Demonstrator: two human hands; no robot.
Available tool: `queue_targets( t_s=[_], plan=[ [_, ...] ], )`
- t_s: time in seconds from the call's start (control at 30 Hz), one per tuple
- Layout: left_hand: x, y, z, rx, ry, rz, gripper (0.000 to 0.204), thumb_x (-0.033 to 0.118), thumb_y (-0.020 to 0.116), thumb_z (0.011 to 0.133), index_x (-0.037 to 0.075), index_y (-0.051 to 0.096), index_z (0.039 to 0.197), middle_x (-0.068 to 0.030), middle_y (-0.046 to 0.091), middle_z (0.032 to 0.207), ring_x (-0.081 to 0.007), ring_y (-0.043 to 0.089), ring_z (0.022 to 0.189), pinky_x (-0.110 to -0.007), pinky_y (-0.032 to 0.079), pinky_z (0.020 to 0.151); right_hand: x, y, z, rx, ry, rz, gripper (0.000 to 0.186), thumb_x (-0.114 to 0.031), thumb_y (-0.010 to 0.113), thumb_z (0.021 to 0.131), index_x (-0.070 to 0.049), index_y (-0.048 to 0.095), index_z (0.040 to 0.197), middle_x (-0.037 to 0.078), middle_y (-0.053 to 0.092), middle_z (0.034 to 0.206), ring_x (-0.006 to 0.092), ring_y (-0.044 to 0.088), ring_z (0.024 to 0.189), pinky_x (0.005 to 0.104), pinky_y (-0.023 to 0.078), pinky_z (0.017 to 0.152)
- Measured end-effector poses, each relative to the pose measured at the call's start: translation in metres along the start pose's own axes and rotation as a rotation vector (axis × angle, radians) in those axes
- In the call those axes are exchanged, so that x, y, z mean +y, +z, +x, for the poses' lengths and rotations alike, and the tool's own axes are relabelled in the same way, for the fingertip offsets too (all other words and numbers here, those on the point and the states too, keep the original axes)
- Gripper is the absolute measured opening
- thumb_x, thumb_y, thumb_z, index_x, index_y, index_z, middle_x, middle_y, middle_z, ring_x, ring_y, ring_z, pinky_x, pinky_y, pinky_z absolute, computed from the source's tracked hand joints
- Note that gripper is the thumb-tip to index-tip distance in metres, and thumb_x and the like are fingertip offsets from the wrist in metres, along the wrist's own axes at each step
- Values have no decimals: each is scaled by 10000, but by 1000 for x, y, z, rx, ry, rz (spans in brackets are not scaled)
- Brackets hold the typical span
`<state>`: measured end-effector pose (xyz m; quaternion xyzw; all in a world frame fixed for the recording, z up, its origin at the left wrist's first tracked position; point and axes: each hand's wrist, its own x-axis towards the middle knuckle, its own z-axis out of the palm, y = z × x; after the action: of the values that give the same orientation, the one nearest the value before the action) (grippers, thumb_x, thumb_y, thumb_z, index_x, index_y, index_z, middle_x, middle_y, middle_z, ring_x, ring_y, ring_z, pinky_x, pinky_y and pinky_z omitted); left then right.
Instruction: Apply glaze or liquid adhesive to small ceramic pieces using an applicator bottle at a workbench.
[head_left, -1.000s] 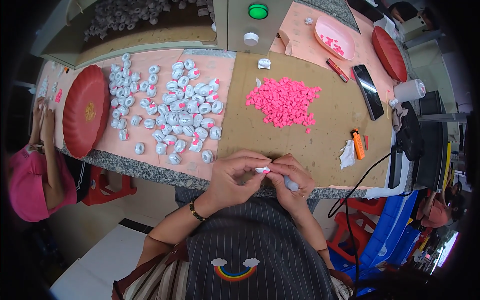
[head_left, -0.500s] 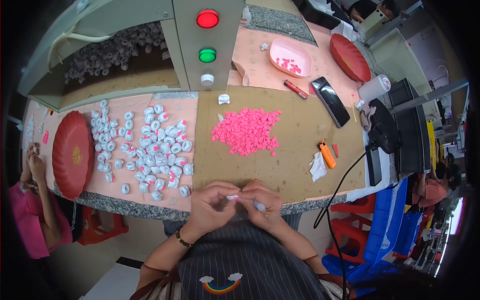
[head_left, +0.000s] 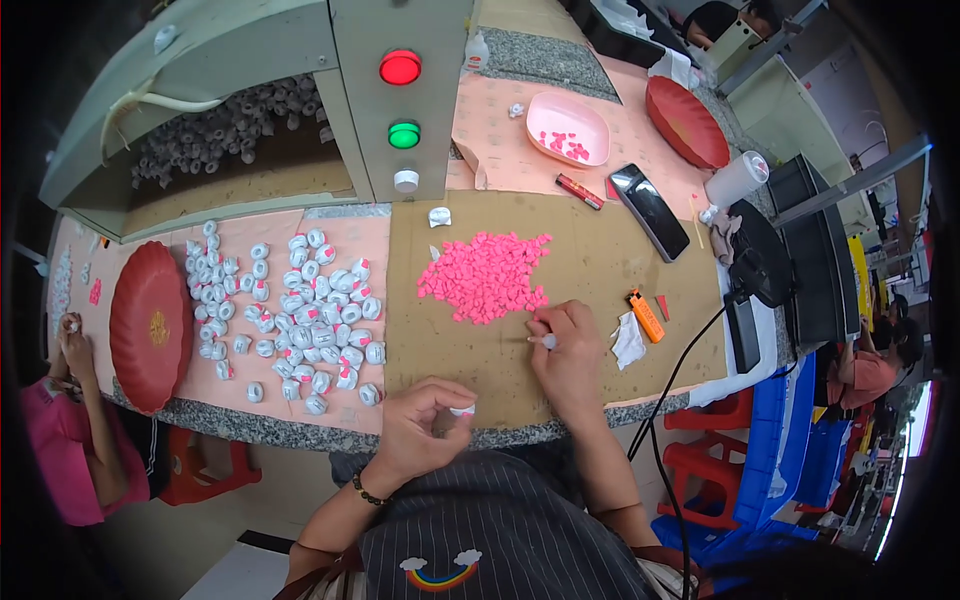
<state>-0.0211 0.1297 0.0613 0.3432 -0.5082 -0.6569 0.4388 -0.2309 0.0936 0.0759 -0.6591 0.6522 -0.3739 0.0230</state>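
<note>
Left hand [head_left: 425, 425] pinches 1 small white piece [head_left: 463, 410]; right hand [head_left: 565, 345] grips a white tool [head_left: 545, 341] beside pink pile [head_left: 485, 277] on worktop [head_left: 590, 260].

The hands, together at the desk edge a second ago, are now apart: the right hand [head_left: 568, 350] reaches beside the pink pile [head_left: 487, 277], while the left hand [head_left: 425, 425] keeps a small white piece [head_left: 462, 410].

On your counter [head_left: 560, 385]: pellet heap [head_left: 486, 276] centre, wrapped pieces [head_left: 290, 310] to its left, round tray [head_left: 150, 325] beyond those, phone [head_left: 650, 211] and lighter [head_left: 646, 316] to the right.
</note>
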Motion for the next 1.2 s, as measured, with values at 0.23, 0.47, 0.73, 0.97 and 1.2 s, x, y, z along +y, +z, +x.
queue_targets(
  t_s=[0.23,0.47,0.73,0.97,1.2],
  plan=[
    [37,-45,-6,257,392,482,155,-126,610,689,-38,605,817,-149,608,945,-156,590,836,-250,477,724,-8,-2,-13,-130,23,-74,126,48,613,677,-24,524,731,139,530,754,336,548,730,426,434,625],
    [58,-89,-8,551,344,683,123,-119,593,704,-33,590,792,-140,611,923,-167,583,816,-260,470,715,-5,-9,24,-229,87,-6,130,50,543,665,-11,531,780,181,572,743,371,584,730,453,455,626],
    [60,-107,4,664,418,940,122,-91,609,679,-34,621,786,-131,635,890,-182,623,768,-261,487,670,16,-10,18,-173,223,166,60,48,626,712,13,623,761,111,602,684,169,580,620,279,446,584],
    [62,-103,12,682,404,1055,238,-95,623,695,-25,620,923,-144,623,905,-224,617,766,-284,496,661,3,1,8,-204,64,167,123,74,648,682,-12,642,770,101,568,715,229,566,676,308,445,600],
    [64,-110,13,592,471,1177,232,-55,672,702,-16,621,924,-126,620,902,-267,589,844,-336,474,718,-6,8,13,-142,-205,-53,140,53,633,633,-17,561,731,109,509,714,288,532,710,393,418,628]
  ],
)
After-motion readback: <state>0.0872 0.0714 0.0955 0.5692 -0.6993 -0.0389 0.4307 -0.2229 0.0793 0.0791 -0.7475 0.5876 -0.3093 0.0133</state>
